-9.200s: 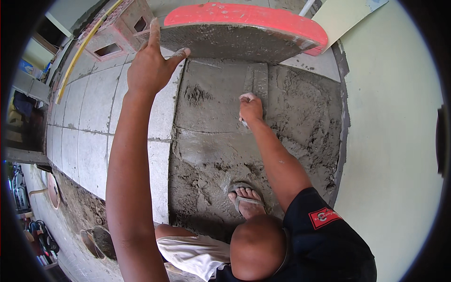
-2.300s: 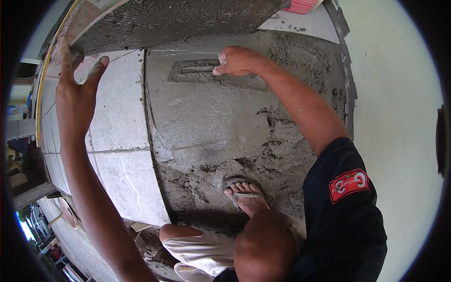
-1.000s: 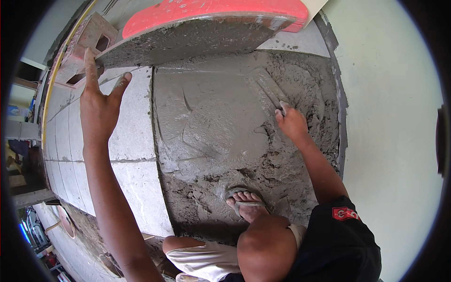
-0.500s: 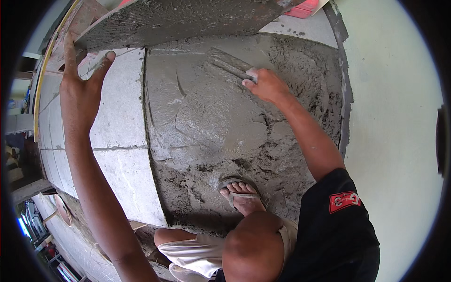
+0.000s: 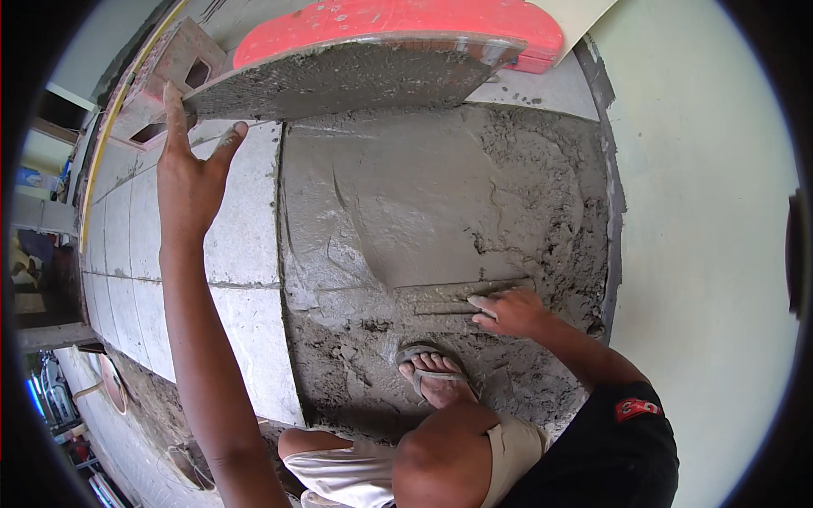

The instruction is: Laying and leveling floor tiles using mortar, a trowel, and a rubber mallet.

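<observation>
My left hand (image 5: pixel 193 173) is at the left corner of a large tile (image 5: pixel 356 85). Its finger and thumb are spread to either side of that corner, and the other fingers are hidden. The tile stands tilted on edge, with grey mortar coating the face toward me. Closed on the handle of a flat rectangular trowel (image 5: pixel 436 298) is my right hand (image 5: pixel 512 311). The trowel's mortar-smeared blade lies on the wet mortar bed (image 5: pixel 406 195). Beyond the blade the mortar is smooth; along the right side and near my foot it is rough.
Laid pale tiles (image 5: pixel 241 245) border the mortar on the left. A painted wall (image 5: pixel 694 212) rises on the right. Behind the tilted tile are a red case (image 5: pixel 406 21) and a hollow block (image 5: pixel 186 55). My sandalled foot (image 5: pixel 436 372) rests on the near mortar.
My right hand has drawn the trowel toward me across the mortar. The view has shifted, showing more of the red case and hollow block; my left hand stays at the tile's corner.
</observation>
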A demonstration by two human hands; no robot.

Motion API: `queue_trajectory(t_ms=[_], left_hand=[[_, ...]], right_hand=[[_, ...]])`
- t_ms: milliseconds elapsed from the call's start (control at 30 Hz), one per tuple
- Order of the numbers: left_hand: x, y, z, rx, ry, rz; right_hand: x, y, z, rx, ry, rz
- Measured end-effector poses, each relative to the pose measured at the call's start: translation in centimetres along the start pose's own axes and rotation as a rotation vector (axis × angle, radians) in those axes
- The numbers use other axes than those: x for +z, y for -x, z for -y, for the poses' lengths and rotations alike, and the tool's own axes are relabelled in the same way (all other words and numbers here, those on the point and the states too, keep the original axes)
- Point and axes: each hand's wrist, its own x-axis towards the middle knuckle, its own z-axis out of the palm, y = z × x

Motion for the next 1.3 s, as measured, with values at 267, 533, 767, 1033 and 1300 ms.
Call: queue_trajectory(t_ms=[267,533,767,1033,1300], left_hand=[[0.1,0.7,0.2,-0.005,-0.003,0.017],[0.6,0.8,1.5,0.048,-0.068,0.007],[1.5,0.6,1.9,0.006,-0.068,-0.068],[1.2,1.5,1.5,0.012,0.004,-0.070],[1.1,2.8,1.7,0.020,-0.009,-0.102]], right_hand=[[-9.0,-7.6,-5.7,0.025,-0.006,-0.399],[-17.8,-23.3,-5.1,0.023,-0.242,-0.285],[-9.3,-17.8,3.5,-0.129,-0.221,-0.014],[-0.9,-5.0,3.9,-0.189,0.088,-0.075],[-3.6,-5.7,-8.6,0.368,0.008,-0.628]])
